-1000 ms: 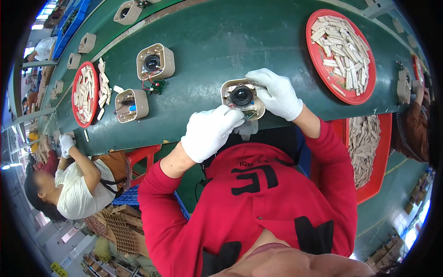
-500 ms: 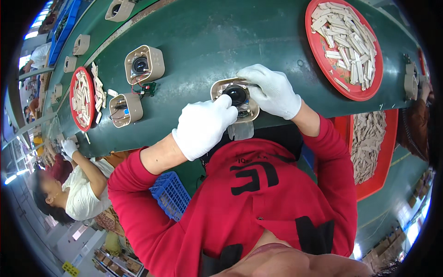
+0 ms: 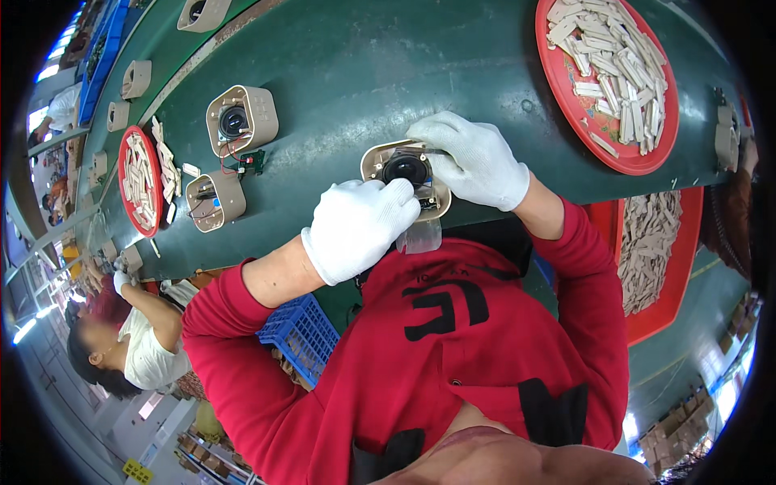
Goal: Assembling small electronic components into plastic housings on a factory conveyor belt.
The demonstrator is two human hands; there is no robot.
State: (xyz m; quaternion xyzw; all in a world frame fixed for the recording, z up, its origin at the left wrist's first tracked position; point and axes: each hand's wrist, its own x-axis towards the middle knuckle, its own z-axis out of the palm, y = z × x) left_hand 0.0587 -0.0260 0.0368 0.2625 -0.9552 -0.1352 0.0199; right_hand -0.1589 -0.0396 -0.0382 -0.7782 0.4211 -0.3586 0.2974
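Note:
A beige rounded housing (image 3: 372, 164) sits in front of me near the table's close edge, its open side up. Inside it is a round black speaker (image 3: 406, 169). My right hand (image 3: 475, 164), in a white glove, grips the housing's far right side with the thumb over the rim. My left hand (image 3: 360, 229), gloved too, is closed, its fingertips pressed together at the speaker's near left edge; whatever they pinch is hidden. A clear flap (image 3: 420, 237) hangs from the housing's near side.
On the green table (image 3: 347, 81), a housing with a speaker (image 3: 263, 117) and another housing (image 3: 230, 194) stand left, with a small green circuit board (image 3: 252, 162) nearby. Red trays of beige strips lie left (image 3: 129, 194) and right (image 3: 582, 121). A person (image 3: 153, 347) works at left.
My left hand's fingers have shifted slightly at the speaker's near edge. The housing sits tilted a little differently, and the whole view has moved slightly.

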